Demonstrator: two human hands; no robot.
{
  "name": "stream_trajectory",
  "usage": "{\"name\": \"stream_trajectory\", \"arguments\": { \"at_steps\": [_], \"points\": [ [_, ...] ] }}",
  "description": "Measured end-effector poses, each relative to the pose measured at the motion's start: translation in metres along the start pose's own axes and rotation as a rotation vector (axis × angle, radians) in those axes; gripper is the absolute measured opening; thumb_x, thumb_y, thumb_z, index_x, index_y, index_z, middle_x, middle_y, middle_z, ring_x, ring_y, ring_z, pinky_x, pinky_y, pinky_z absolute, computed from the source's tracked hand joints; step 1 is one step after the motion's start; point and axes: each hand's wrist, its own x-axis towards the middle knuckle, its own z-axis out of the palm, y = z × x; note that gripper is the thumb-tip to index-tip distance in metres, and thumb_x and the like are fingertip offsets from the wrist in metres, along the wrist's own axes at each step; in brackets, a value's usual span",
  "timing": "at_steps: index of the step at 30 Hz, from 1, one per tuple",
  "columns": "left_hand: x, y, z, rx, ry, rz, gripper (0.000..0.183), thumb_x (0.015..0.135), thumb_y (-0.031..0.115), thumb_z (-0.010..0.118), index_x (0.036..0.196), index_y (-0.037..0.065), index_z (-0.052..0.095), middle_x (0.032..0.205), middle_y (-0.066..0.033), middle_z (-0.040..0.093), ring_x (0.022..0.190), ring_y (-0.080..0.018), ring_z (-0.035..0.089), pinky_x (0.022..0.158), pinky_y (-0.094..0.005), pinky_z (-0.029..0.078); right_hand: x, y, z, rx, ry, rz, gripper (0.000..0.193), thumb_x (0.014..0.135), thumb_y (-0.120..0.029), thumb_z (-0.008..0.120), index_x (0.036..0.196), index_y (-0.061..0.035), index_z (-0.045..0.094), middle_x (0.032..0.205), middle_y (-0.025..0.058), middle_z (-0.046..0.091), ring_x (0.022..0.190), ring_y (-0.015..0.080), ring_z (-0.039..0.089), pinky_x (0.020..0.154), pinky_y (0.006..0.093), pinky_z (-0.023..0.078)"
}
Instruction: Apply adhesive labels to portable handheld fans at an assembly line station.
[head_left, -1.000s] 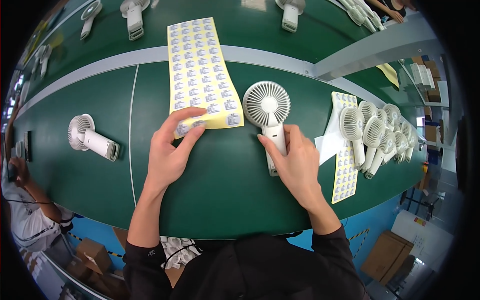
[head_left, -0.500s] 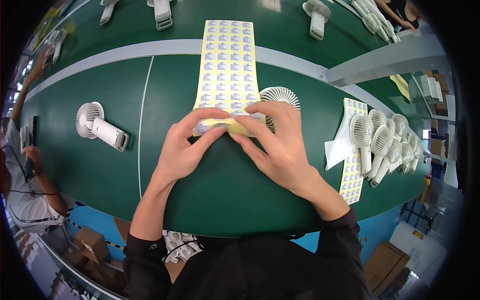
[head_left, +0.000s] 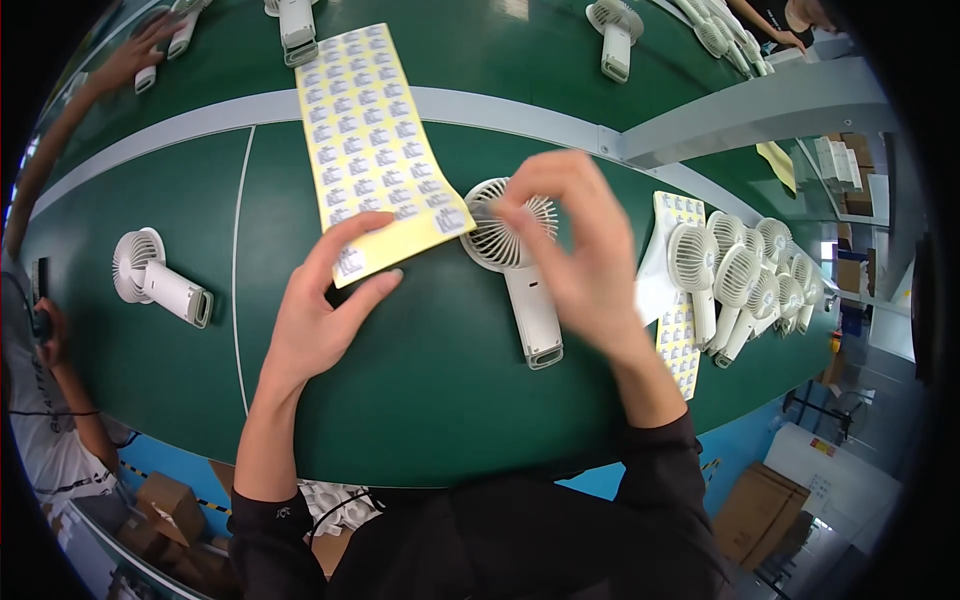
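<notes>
Left hand [head_left: 320,310] part-open, forefinger on long yellow paper label sheet [head_left: 365,150]. Right hand [head_left: 575,250] curled, blurred, can't tell if gripping; over white handheld fan [head_left: 525,285] on green tabletop [head_left: 430,400]. Keep sheet steady, pinch labels by rims.

Nothing legible: print on the yellow label sheet [head_left: 362,140], the right-hand label sheet [head_left: 678,350] and left sleeve [head_left: 272,535] is too small

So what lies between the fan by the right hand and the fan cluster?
In the head view, the right hand shows between them, then a white sheet and a yellow label sheet that the fan cluster partly covers.
</notes>
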Motion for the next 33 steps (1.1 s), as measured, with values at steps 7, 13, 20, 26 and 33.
{"name": "stream_trajectory", "arguments": {
  "at_steps": [7, 13, 20, 26, 33],
  "points": [
    [0.006, -0.001, 0.002, 0.05, 0.046, -0.017, 0.045, 0.091, 0.001, 0.069, 0.134, 0.003, 0.056, 0.13, -0.0116, 0.062, 0.115, -0.0169, 0.058, 0.1, -0.0296, 0.045, 0.004, 0.035, -0.036, 0.142, -0.319, 0.332, 0.009, 0.09, -0.004, 0.07, 0.093, -0.0004, 0.063, 0.097, 0.0038, 0.061, 0.088, 0.014, 0.056, 0.079, 0.0278, 0.046],
    [0.007, -0.002, 0.004, 0.055, 0.072, -0.015, 0.044, 0.091, 0.0, 0.069, 0.134, 0.002, 0.057, 0.127, -0.0111, 0.062, 0.112, -0.015, 0.057, 0.096, -0.0275, 0.047, 0.004, 0.04, -0.036, 0.13, -0.328, 0.314, 0.011, 0.09, -0.008, 0.072, 0.091, -0.0017, 0.063, 0.096, 0.003, 0.061, 0.085, 0.0137, 0.056, 0.077, 0.0281, 0.046],
    [0.005, -0.001, 0.001, 0.065, 0.039, -0.045, 0.046, 0.093, 0.0, 0.066, 0.137, 0.0, 0.053, 0.133, -0.0071, 0.058, 0.115, -0.0114, 0.055, 0.092, -0.0237, 0.047, 0.004, 0.039, -0.036, 0.101, -0.34, 0.286, 0.013, 0.089, -0.011, 0.074, 0.089, -0.0022, 0.065, 0.096, 0.0029, 0.063, 0.085, 0.0144, 0.056, 0.075, 0.0282, 0.044],
    [0.006, 0.0, 0.005, 0.032, 0.082, -0.031, 0.044, 0.092, 0.002, 0.069, 0.134, 0.003, 0.057, 0.126, -0.0096, 0.062, 0.112, -0.0143, 0.057, 0.095, -0.0277, 0.047, 0.003, 0.038, -0.034, 0.092, -0.318, 0.282, 0.013, 0.088, -0.011, 0.074, 0.089, -0.0019, 0.065, 0.095, 0.0032, 0.064, 0.083, 0.0147, 0.056, 0.075, 0.0285, 0.044],
    [0.007, 0.0, 0.005, 0.044, 0.081, -0.061, 0.044, 0.091, 0.001, 0.07, 0.134, 0.003, 0.057, 0.125, -0.0094, 0.062, 0.112, -0.0141, 0.057, 0.095, -0.0274, 0.047, 0.002, 0.039, -0.031, 0.094, -0.297, 0.257, 0.013, 0.088, -0.009, 0.074, 0.089, -0.0014, 0.064, 0.093, 0.0032, 0.063, 0.082, 0.0146, 0.055, 0.074, 0.0285, 0.044]
  ]
}}
